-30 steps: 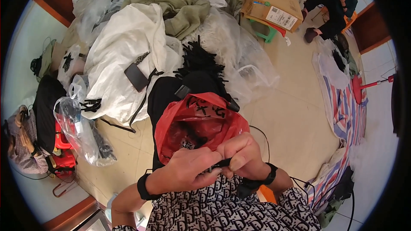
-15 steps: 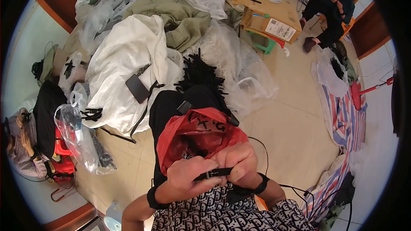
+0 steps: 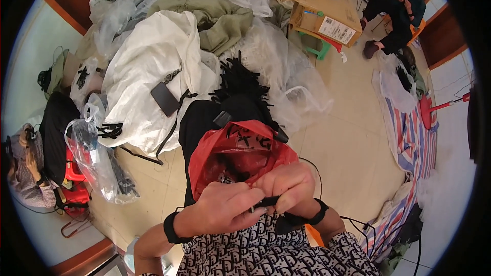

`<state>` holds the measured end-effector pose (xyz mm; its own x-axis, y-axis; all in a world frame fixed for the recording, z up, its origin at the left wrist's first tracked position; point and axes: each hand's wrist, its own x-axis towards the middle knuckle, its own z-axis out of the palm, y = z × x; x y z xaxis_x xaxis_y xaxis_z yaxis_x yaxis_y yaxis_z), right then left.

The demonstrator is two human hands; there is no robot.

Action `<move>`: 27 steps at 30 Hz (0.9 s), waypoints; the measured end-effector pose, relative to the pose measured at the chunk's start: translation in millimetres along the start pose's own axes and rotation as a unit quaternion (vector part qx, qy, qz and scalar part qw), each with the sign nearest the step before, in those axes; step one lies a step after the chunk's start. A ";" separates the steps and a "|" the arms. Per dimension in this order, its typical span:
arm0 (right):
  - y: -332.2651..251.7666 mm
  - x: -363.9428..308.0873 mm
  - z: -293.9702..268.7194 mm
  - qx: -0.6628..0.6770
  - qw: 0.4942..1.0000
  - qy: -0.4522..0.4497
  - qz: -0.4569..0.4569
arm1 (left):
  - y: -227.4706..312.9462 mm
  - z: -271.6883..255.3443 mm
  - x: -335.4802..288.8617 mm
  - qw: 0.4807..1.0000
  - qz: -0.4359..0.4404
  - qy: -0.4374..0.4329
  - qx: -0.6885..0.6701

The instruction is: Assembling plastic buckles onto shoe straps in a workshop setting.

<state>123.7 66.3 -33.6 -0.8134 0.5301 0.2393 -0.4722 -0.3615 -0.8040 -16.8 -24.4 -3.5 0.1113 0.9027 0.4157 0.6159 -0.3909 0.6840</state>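
In front of my body, my left hand (image 3: pixel 222 208) and my right hand (image 3: pixel 290 186) are closed on a short black strap (image 3: pixel 269 201). A small metal piece shows on it by the left fingers. My left fist is curled round one end, while my right thumb presses the other; the rest of the strap is hidden by the fingers. Just beyond my hands, an open red plastic bag (image 3: pixel 203 154) rests on my lap, with small items inside too dark to make out. A bundle of black straps (image 3: pixel 240 83) lies past my knees.
Ahead, a phone (image 3: pixel 164 99) lies on a white sack (image 3: pixel 138 66). A cardboard box (image 3: pixel 312 20) rests on a green stool (image 3: pixel 323 49). One person (image 3: pixel 396 7) sits at far right; another person (image 3: pixel 30 166) is at left. A striped sheet (image 3: pixel 409 148) lies along the right.
My left hand has shifted slightly and turned, so less of the strap and its metal piece shows. My right hand has risen a little. Both keep hold of the strap.
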 end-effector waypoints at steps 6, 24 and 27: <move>7.2 -1.3 4.8 0.217 0.969 0.091 0.075 | 1.2 15.5 -5.3 0.994 -0.064 0.072 -0.052; -6.7 12.7 -26.1 -0.071 0.995 -0.038 -0.053 | 4.7 17.4 9.5 0.991 -0.049 0.115 0.044; -5.1 13.4 -26.1 -0.076 0.995 -0.033 -0.060 | 4.8 18.0 11.7 0.990 -0.068 0.121 0.018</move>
<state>124.1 95.3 -40.4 -0.7770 0.5091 0.3702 -0.5151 -0.1761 -0.8388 1.5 -12.5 -6.2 -0.1624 0.8755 0.4552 0.6400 -0.2577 0.7239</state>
